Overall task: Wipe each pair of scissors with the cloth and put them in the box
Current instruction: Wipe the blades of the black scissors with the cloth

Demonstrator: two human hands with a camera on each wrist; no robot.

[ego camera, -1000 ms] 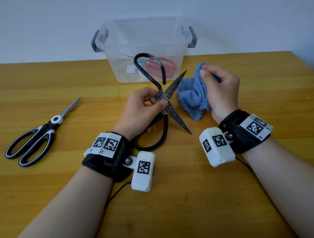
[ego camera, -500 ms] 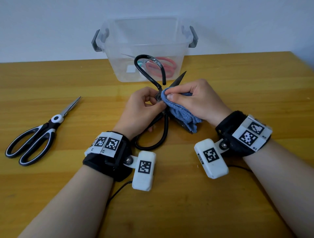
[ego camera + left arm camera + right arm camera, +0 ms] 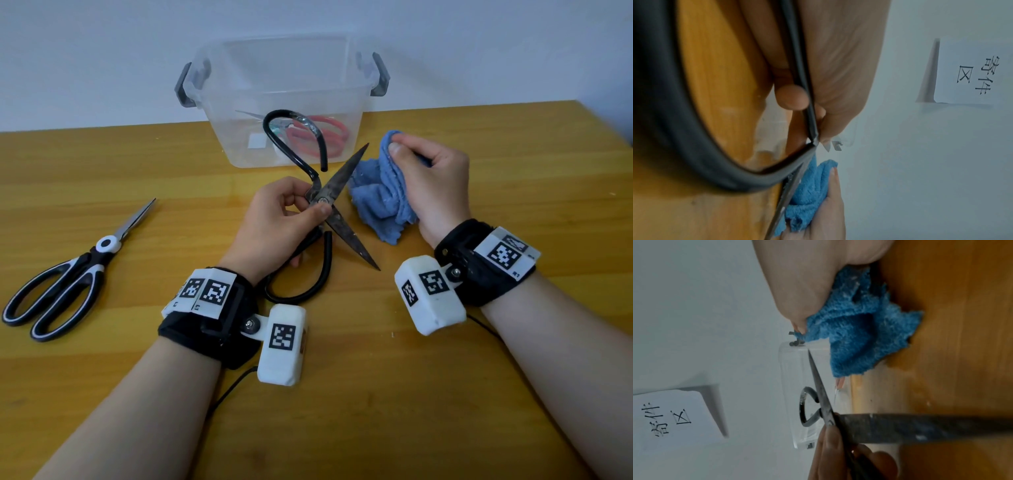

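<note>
Right now the left hand (image 3: 274, 219) pinches the old black iron scissors w/ big loop handles (image 3: 329, 205) at the pivot, blades spread wide. Right hand (image 3: 433, 185), just right of them, is bunched round the blue terry cloth (image 3: 380, 198), apart from the blades. Step: mid-wipe; next probably cloth back onto a blade. Far blade points far-right, near blade near-right; they're held near the clear plastic box w/ grey latches (image 3: 219, 113).
</note>
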